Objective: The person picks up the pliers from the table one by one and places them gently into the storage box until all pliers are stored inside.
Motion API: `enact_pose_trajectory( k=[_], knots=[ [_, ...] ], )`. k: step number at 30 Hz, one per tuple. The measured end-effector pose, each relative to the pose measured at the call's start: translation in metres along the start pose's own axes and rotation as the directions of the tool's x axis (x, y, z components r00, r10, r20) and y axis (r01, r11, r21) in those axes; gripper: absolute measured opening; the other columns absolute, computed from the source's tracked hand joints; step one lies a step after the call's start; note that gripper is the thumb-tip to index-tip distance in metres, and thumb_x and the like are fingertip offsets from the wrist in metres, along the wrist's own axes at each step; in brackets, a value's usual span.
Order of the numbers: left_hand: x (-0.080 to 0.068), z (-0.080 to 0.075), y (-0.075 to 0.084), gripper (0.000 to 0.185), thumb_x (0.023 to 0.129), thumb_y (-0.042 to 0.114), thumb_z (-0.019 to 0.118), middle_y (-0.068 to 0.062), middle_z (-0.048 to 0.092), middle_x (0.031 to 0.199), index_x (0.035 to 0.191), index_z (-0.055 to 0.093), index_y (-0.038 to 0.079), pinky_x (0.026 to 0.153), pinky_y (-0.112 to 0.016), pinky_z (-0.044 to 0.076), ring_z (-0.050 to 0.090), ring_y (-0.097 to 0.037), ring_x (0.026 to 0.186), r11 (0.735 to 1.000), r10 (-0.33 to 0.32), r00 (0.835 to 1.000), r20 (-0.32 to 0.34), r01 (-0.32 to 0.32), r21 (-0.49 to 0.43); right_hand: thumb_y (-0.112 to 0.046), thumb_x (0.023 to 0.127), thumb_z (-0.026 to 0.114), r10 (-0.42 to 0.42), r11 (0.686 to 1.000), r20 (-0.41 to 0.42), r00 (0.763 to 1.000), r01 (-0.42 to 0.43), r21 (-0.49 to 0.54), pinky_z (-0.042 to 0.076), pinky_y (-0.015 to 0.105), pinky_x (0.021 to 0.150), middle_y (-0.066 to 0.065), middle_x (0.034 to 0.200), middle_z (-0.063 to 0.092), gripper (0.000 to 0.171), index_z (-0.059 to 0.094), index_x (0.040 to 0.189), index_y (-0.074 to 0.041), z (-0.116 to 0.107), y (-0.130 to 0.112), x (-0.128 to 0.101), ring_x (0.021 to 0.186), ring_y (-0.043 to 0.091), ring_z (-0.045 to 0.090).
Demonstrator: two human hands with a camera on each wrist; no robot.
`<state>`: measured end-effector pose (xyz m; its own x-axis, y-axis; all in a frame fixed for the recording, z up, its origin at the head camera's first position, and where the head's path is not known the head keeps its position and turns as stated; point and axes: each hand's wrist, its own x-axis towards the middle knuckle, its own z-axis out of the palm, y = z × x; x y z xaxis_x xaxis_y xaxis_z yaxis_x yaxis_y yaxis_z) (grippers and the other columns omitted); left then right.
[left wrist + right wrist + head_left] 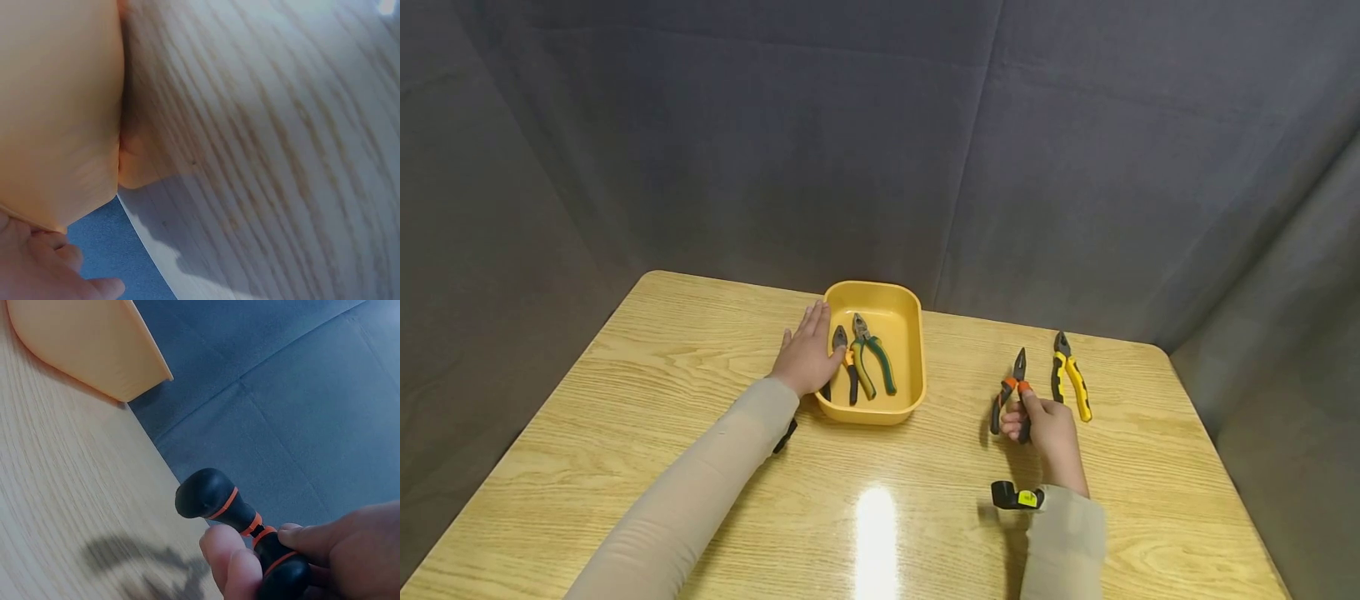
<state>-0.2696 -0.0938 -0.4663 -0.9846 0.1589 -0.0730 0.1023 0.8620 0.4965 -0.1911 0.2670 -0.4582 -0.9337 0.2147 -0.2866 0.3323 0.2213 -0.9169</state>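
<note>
My right hand (pixel 1047 427) grips one handle of the black-and-orange pliers (pixel 1004 398), whose dark nose points away from me. In the right wrist view, thumb and fingers wrap that handle of the pliers (pixel 219 501), and a shadow falls on the table beneath. My left hand (pixel 806 354) rests on the left rim of the yellow bin (pixel 908 410), fingers straight. Inside the bin lie green-handled pliers (pixel 883 367) and orange-and-black pliers (pixel 852 375); another dark handle end shows partly beneath my left hand. Yellow-and-black pliers (pixel 1078 388) lie on the table just right of my right hand.
The wood-grain table (pixel 760 517) has its far edge close behind the bin. A grey curtain (pixel 760 150) hangs behind the table and along both sides. A bright light reflection shows on the tabletop near the front.
</note>
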Motion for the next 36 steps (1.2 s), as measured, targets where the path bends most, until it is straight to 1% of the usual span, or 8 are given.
enact_pose_trajectory(
  k=[8, 14, 24, 34, 36],
  knots=[
    [0.001, 0.000, 0.000, 0.078, 0.106, 0.039, 0.047, -0.010, -0.001, 0.171, 0.164, 0.005, 0.006, 0.122, -0.059, 0.006, -0.001, -0.026, 0.157, 1.000, 0.007, 1.000, -0.006, -0.007, -0.006, -0.024, 0.113, 0.035, -0.015, 0.999, -0.002, 1.000, 0.016, 0.042, 0.056, 0.022, 0.056, 0.006, 0.071, 0.068, 0.052, 0.056, 0.117, 0.023, 0.004, -0.001, 0.003, 0.057, 0.008, 0.066],
    [0.001, 0.001, -0.001, 0.078, 0.106, 0.039, 0.047, -0.011, 0.001, 0.171, 0.163, 0.006, 0.005, 0.122, -0.060, 0.007, 0.001, -0.028, 0.157, 1.000, 0.012, 1.000, -0.018, -0.012, -0.001, -0.024, 0.112, 0.035, -0.027, 0.999, 0.002, 1.000, 0.027, 0.042, 0.056, 0.022, 0.057, 0.005, 0.072, 0.069, 0.052, 0.056, 0.119, 0.023, 0.006, -0.002, 0.003, 0.059, 0.008, 0.067],
    [0.002, 0.002, -0.002, 0.078, 0.106, 0.039, 0.047, -0.010, 0.000, 0.171, 0.164, 0.006, 0.006, 0.122, -0.060, 0.005, -0.001, -0.026, 0.157, 1.000, 0.008, 1.000, -0.016, -0.009, -0.013, -0.023, 0.112, 0.035, -0.029, 0.995, -0.024, 0.999, 0.031, 0.094, 0.056, 0.021, 0.056, 0.006, 0.071, 0.069, 0.050, 0.056, 0.117, 0.022, 0.013, -0.006, 0.002, 0.058, 0.008, 0.067],
    [0.000, 0.001, -0.001, 0.078, 0.107, 0.039, 0.046, -0.010, -0.001, 0.171, 0.164, 0.005, 0.006, 0.122, -0.059, 0.005, -0.001, -0.026, 0.157, 1.000, 0.005, 1.000, -0.008, -0.005, -0.010, -0.026, 0.112, 0.035, -0.051, 0.996, -0.035, 0.998, 0.053, 0.069, 0.056, 0.020, 0.057, 0.005, 0.074, 0.069, 0.052, 0.056, 0.118, 0.021, 0.017, -0.006, 0.001, 0.059, 0.007, 0.067],
    [-0.001, 0.000, 0.001, 0.078, 0.107, 0.039, 0.046, -0.009, -0.001, 0.171, 0.164, 0.005, 0.006, 0.123, -0.059, 0.005, -0.001, -0.026, 0.157, 1.000, 0.002, 1.000, -0.005, -0.002, -0.010, -0.026, 0.112, 0.035, -0.051, 0.996, -0.038, 0.998, 0.054, 0.078, 0.056, 0.020, 0.057, 0.005, 0.073, 0.070, 0.052, 0.056, 0.117, 0.021, 0.017, -0.005, 0.002, 0.058, 0.007, 0.066]
  ],
)
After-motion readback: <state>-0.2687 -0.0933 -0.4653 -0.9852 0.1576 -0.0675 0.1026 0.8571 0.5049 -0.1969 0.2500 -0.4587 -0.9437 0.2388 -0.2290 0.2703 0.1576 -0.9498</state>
